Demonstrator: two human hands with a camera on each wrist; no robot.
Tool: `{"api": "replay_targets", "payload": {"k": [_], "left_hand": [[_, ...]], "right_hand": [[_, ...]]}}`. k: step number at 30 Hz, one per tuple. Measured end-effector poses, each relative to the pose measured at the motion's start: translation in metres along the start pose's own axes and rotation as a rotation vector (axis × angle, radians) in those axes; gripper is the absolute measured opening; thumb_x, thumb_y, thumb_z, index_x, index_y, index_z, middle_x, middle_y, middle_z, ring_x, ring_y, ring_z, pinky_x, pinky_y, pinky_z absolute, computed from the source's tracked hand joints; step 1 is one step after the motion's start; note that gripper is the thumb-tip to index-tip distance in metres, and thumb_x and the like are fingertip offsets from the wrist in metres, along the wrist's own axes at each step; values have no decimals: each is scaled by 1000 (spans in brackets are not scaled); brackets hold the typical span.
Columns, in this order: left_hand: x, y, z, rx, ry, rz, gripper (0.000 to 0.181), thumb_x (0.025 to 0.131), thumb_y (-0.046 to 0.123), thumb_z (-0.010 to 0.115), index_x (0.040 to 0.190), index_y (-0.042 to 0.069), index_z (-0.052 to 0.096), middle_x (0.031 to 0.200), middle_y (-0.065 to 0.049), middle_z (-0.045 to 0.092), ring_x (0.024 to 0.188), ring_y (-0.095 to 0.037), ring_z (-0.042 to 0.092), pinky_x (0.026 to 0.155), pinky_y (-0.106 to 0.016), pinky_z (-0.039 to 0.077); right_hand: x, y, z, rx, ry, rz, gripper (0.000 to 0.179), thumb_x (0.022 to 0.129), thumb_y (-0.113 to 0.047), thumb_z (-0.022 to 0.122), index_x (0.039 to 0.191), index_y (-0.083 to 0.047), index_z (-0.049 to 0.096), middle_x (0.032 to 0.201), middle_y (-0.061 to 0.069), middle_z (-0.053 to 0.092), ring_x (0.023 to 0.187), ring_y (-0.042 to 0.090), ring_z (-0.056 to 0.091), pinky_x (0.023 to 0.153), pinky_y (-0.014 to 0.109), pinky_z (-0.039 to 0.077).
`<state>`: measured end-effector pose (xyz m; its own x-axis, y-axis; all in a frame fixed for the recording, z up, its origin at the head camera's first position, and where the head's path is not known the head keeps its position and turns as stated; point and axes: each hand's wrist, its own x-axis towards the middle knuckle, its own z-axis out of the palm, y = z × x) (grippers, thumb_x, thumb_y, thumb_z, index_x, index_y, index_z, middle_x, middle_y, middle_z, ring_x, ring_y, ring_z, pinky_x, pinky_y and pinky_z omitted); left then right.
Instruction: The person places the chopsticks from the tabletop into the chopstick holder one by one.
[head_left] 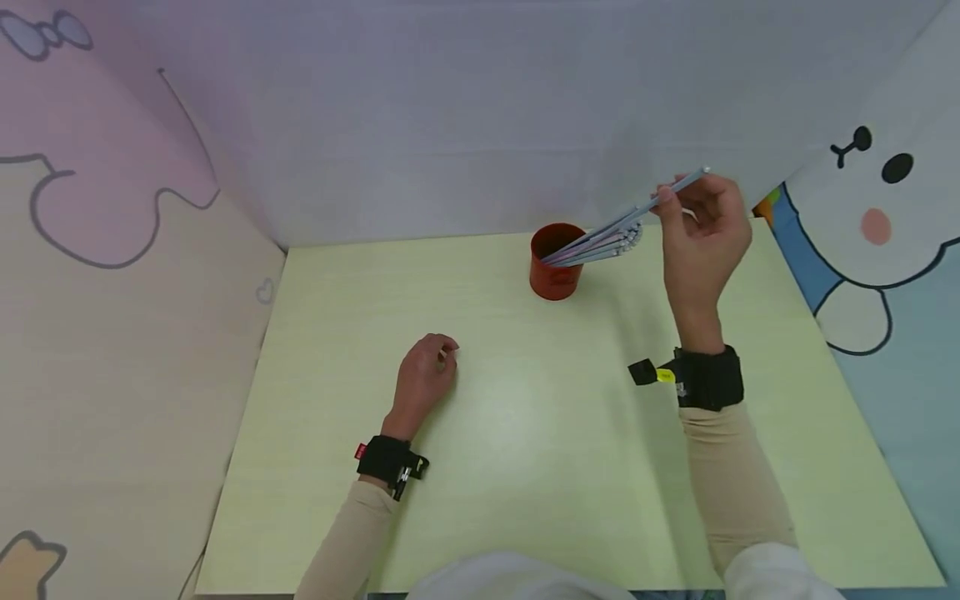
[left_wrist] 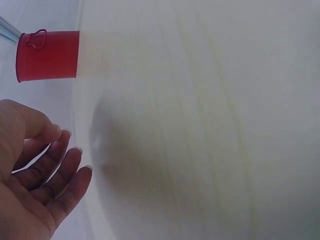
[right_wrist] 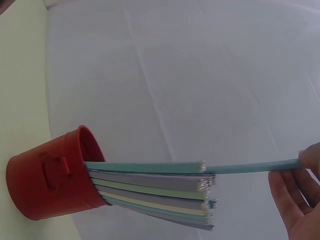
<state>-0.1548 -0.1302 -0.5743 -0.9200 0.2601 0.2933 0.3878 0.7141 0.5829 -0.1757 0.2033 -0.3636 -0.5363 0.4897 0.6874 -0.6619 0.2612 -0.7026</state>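
Note:
A red bucket-shaped cup (head_left: 555,279) with small side handles stands near the back edge of the table. Out of it leans a bundle of slim pastel sticks (right_wrist: 155,192) in blue, green, grey and cream, their ends glinting. My right hand (head_left: 705,229) is raised to the right of the cup. Between thumb and fingers it pinches one pale blue stick (right_wrist: 250,167), which sticks out well beyond the others; its lower end is hidden by the bundle. Low over the table, left of the cup, my left hand (head_left: 427,375) hangs loosely curled and holds nothing.
The pale yellow table (head_left: 495,467) runs up to a plain light wall (head_left: 450,108) behind the cup. Walls with cartoon drawings stand on the left and right. Both wrists wear black bands, the right one (head_left: 708,379) with a loose strap.

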Motion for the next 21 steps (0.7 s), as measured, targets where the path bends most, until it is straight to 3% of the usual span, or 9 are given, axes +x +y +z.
{"api": "replay_targets", "payload": {"k": [6, 11, 16, 21], "left_hand": [[-1, 0, 0, -6, 1, 10, 11, 87, 4, 62, 95, 6, 69, 88, -3, 66, 75, -16, 60, 63, -34, 51], [-2, 0, -1, 11, 11, 14, 11, 86, 4, 63, 95, 6, 69, 87, -3, 66, 75, -16, 60, 64, -35, 52], [-4, 0, -1, 16, 9, 13, 10, 86, 4, 63, 95, 6, 69, 87, -3, 66, 74, -16, 59, 64, -34, 52], [-5, 0, -4, 40, 35, 18, 10, 86, 4, 64, 94, 6, 69, 86, -4, 66, 75, -17, 60, 63, -35, 52]], "right_hand": [[-16, 10, -1, -89, -47, 11, 18, 83, 11, 69, 99, 17, 61, 95, 31, 64, 84, 29, 67, 76, 22, 57], [-27, 12, -2, -165, -66, 76, 19, 84, 8, 70, 102, 13, 63, 98, 26, 65, 86, 25, 66, 77, 19, 55], [-38, 10, -7, -182, -46, 99, 16, 85, 9, 68, 101, 12, 64, 96, 25, 65, 85, 27, 66, 75, 18, 55], [-62, 13, -18, -206, -26, 92, 14, 88, 10, 64, 101, 15, 63, 94, 27, 66, 83, 27, 68, 74, 18, 55]]}}
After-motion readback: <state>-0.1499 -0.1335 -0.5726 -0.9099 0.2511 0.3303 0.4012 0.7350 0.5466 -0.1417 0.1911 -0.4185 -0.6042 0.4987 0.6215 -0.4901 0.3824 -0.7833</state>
